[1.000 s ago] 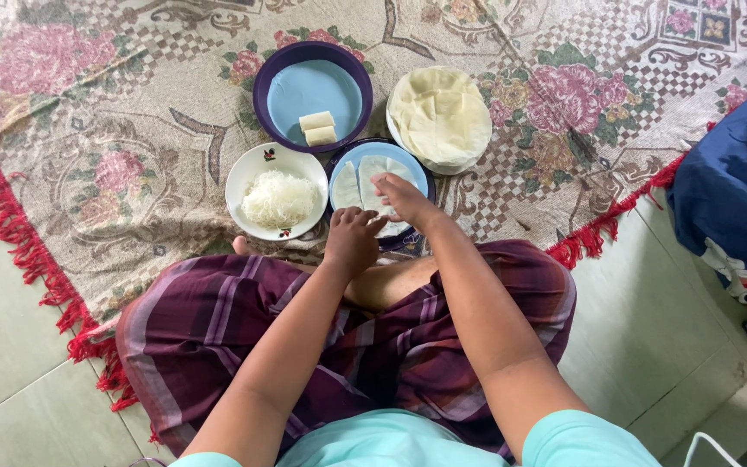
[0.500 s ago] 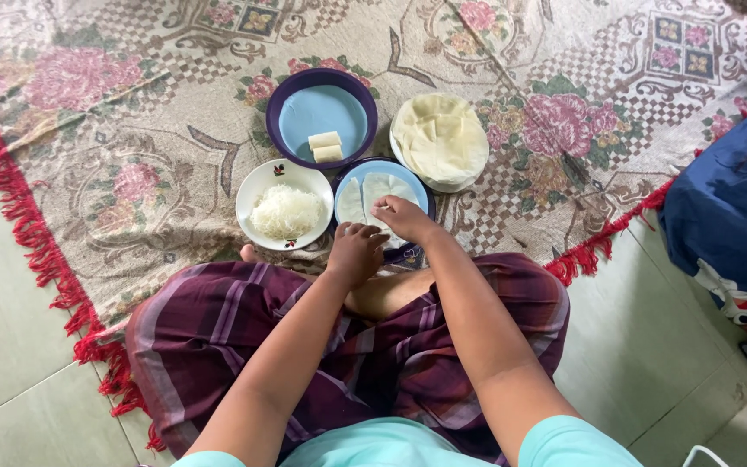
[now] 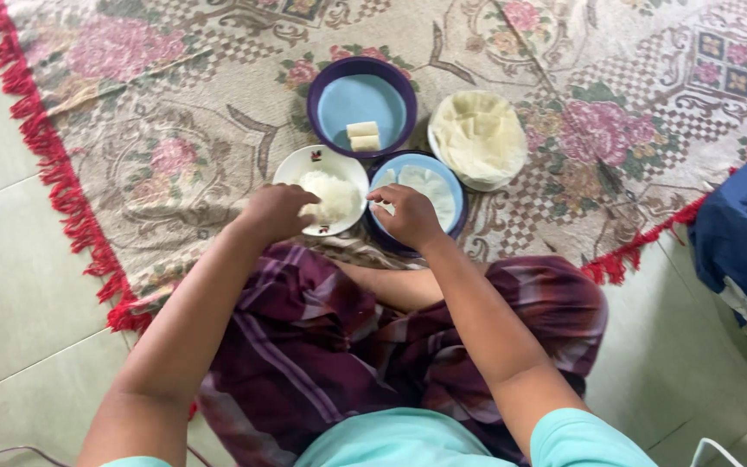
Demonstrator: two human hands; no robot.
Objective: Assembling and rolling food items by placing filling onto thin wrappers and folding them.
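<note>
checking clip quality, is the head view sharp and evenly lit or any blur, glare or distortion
Head view: soft, even light, no glare; faint shadows under the left hand and right hand; white bowl and blue plate are sharp; slight softness on the hands; tile lines slant toward the frame edges, mild wide-angle stretch.

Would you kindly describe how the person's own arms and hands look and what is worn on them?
Both arms are bare from the short light turquoise sleeves down. The left hand and right hand wear no gloves, and no rings, watch or bracelets are visible.
</note>
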